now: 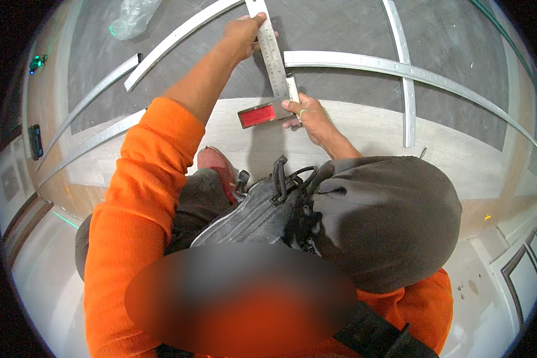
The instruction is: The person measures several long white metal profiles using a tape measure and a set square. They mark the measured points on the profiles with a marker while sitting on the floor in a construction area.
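A steel try square with a ruled blade (pixel 272 56) and a stock with a red inset (pixel 257 116) is held out in front of me. My left hand (pixel 245 38) grips the blade near its far end, thumb on top. At the near end my right hand (pixel 312 115) pinches the corner where blade and stock meet. A white marker-like stick (pixel 292 87) with a dark tip also rises from the right hand, beside the blade. One pale metal channel (pixel 183 35) runs up to the blade's far end; another channel (pixel 340 59) starts just right of the blade.
A short channel (pixel 403 89) crosses under the long one. More strips (pixel 94 96) lie left. A clear plastic bag (pixel 136 20) is at the top. A small device with green lights (pixel 38 64) and a dark case (pixel 35 142) sit at far left. My red shoe (pixel 217 168) is close by.
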Motion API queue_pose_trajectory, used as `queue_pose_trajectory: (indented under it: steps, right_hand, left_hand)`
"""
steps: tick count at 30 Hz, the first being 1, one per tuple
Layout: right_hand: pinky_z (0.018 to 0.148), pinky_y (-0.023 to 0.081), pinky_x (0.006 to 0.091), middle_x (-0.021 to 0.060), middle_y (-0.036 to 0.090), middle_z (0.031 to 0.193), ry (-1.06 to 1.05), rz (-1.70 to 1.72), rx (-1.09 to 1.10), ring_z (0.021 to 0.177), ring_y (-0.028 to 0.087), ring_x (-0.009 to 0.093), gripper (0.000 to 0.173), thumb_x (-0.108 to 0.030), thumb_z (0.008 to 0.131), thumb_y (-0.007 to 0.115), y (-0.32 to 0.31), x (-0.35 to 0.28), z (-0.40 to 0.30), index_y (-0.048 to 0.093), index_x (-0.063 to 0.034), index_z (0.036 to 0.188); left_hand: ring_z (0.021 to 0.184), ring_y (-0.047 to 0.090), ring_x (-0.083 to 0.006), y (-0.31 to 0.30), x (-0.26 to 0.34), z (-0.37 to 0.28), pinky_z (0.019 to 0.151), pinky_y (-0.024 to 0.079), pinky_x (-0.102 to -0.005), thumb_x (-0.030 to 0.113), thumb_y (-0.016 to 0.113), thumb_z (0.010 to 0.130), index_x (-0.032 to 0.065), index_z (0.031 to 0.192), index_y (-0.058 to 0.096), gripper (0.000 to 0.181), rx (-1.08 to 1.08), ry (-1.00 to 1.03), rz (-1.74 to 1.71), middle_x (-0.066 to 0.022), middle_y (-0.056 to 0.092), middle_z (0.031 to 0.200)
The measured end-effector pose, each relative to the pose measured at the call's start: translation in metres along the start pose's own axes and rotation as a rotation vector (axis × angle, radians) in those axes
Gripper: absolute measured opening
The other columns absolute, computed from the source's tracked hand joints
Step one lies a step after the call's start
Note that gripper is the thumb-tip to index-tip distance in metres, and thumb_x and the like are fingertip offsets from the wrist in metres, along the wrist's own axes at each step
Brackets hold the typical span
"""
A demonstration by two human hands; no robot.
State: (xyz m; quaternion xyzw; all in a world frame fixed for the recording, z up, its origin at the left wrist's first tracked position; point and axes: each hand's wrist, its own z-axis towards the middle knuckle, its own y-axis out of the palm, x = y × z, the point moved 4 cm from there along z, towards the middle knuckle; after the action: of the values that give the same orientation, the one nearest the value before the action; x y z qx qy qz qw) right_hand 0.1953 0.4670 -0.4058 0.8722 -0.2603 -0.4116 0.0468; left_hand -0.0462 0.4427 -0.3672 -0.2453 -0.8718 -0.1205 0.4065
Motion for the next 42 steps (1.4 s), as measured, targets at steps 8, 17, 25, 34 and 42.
queue_pose_trajectory:
  steps: [8, 17, 25, 34, 42]
  right_hand:
    - [0.070, 0.059, 0.0286, 0.0123, 0.063, 0.111, -0.185, 0.007, 0.136, 0.093, 0.064, 0.016, 0.037, -0.024, 0.096, 0.062, -0.022, -0.028, 0.011, 0.058, 0.0003, 0.124]
    - [0.065, 0.050, 0.0286, 0.0062, 0.068, 0.081, -0.444, -0.427, 0.619, 0.074, 0.062, 0.012, 0.029, -0.029, 0.094, 0.065, -0.080, -0.142, -0.064, 0.071, 0.0001, 0.097]
    - [0.064, 0.046, 0.0332, 0.0088, 0.066, 0.072, -0.533, -0.534, 0.622, 0.068, 0.060, 0.018, 0.050, -0.048, 0.095, 0.057, -0.080, -0.172, -0.059, 0.075, -0.0015, 0.091]
    - [0.065, 0.050, 0.0296, 0.0058, 0.067, 0.078, -0.368, -1.278, -0.099, 0.072, 0.063, 0.014, 0.053, -0.055, 0.090, 0.063, -0.059, -0.263, 0.026, 0.074, -0.0048, 0.101]
    - [0.072, 0.054, 0.0324, 0.0080, 0.071, 0.082, -0.627, -1.207, -0.053, 0.077, 0.068, 0.018, 0.049, -0.051, 0.086, 0.066, -0.026, -0.240, 0.049, 0.075, -0.0069, 0.105]
  left_hand:
    - [0.103, 0.066, -0.0288, 0.014, -0.016, -0.022, 0.091, 0.054, -0.0385, 0.039, 0.068, 0.094, -0.0017, 0.129, 0.060, 0.055, -0.385, 0.058, 0.410, -0.0160, 0.067, 0.117]
    - [0.103, 0.066, -0.0364, 0.093, -0.029, -0.124, 0.095, 0.051, -0.0438, 0.035, 0.070, 0.089, -0.0004, 0.119, 0.063, 0.047, -0.183, 0.950, 0.694, -0.0227, 0.068, 0.109]
    - [0.105, 0.062, -0.0264, 0.117, -0.110, -0.096, 0.084, 0.057, -0.0414, 0.030, 0.065, 0.096, 0.0021, 0.125, 0.057, 0.041, -0.089, -0.048, -0.112, -0.0139, 0.059, 0.122]
    - [0.112, 0.062, -0.0337, 0.121, -0.142, -0.080, 0.098, 0.056, -0.0473, 0.020, 0.057, 0.102, -0.0015, 0.131, 0.045, 0.038, -0.029, -0.199, -0.919, -0.0187, 0.058, 0.122]
    - [0.112, 0.063, -0.0353, 0.120, -0.131, -0.075, 0.094, 0.059, -0.0466, 0.017, 0.056, 0.102, -0.0050, 0.132, 0.043, 0.039, -0.052, -0.145, -0.909, -0.0218, 0.058, 0.125]
